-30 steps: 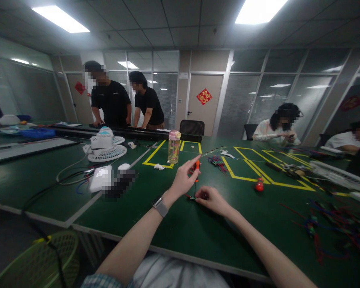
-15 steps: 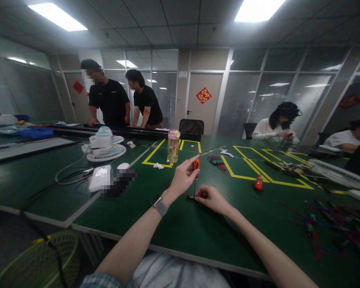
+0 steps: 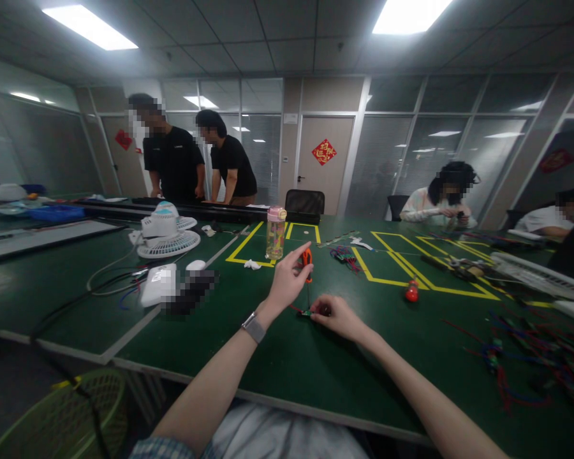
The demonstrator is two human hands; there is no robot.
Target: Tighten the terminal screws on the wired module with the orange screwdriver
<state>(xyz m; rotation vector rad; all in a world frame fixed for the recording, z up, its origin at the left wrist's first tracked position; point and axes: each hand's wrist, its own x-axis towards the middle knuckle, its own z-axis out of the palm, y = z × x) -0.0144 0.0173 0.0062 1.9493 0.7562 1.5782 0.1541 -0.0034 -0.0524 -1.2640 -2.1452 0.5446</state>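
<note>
Screwdriver [image 3: 307, 268] upright in left fingers [image 3: 298, 255] over board [image 3: 305, 313].

Both forearms [image 3: 210, 382] reach forward, left hand [image 3: 287, 279] with index finger [image 3: 299, 254] extended, right hand [image 3: 339, 317] curled lower.

Glaring ceiling panels [image 3: 90, 27] light a dim, hazy scene with stretched edges.

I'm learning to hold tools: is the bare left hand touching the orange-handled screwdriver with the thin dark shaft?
Touching. In the head view, the left hand holds the screwdriver upright, with the thumb lying across it.
</note>
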